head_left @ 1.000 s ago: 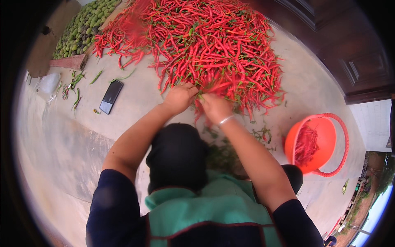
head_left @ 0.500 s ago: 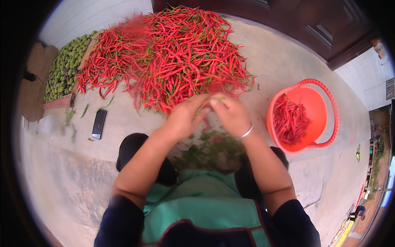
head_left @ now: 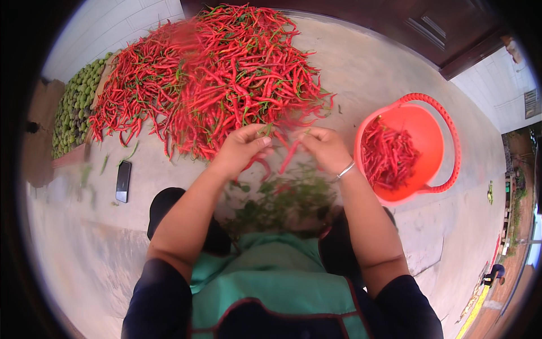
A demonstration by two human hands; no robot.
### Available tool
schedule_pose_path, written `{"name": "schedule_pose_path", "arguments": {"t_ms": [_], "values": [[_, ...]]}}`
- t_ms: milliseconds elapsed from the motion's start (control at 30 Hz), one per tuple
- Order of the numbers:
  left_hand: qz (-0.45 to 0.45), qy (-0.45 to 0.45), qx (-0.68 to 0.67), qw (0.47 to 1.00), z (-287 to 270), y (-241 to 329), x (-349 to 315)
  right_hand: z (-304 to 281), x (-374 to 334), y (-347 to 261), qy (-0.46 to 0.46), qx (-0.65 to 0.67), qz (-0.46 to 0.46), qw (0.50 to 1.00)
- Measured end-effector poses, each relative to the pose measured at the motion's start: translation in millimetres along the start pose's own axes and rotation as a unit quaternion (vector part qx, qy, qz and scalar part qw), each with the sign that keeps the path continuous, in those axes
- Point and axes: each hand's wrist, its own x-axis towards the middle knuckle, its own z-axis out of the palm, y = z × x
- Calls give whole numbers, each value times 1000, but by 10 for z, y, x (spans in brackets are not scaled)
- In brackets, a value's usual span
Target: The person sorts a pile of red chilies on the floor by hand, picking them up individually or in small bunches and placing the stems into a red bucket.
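Note:
Both hands work in front of me, just at the near edge of a big heap of red chili peppers (head_left: 243, 73). My left hand (head_left: 240, 151) is closed on chili peppers; green stems poke out above its thumb, and red pods (head_left: 261, 167) hang below its fingers. A short gap to the right, my right hand (head_left: 327, 150), with a silver bangle at the wrist, has its fingertips pinched together. A slanting, blurred red chili pepper (head_left: 290, 156) hangs from those fingertips. Below the hands, between my knees, lies a blurred pile of green stems and leaves (head_left: 276, 206).
To the right stands an orange-red bucket (head_left: 432, 141) with a rope-like handle, partly filled with red chili peppers (head_left: 389, 155). A phone (head_left: 123, 182) lies on the concrete at left. Farther left is a heap of green round fruit (head_left: 76, 110). A dark door (head_left: 389, 28) bounds the back.
My hands were together over a chili pepper and have since moved apart. A red chili pepper now hangs at the right fingertips. The whole view has shifted slightly.

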Motion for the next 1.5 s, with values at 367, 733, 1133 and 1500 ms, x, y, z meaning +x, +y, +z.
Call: {"name": "schedule_pose_path", "arguments": {"t_ms": [367,733,1133,1500], "values": [[-45,-146,64,986,-51,-174,-4,307,106,216,-71,159,63,983],[-207,-42,-88,974,-16,-259,-252,669,67,223,25,-200,-178,963],[-1,286,450,846,-1116,-326,146,799,344,620,-49,-474,-225,850],[-55,113,-65,990,-667,154,98,832,202,314,-32,-122,-105,986]]}}
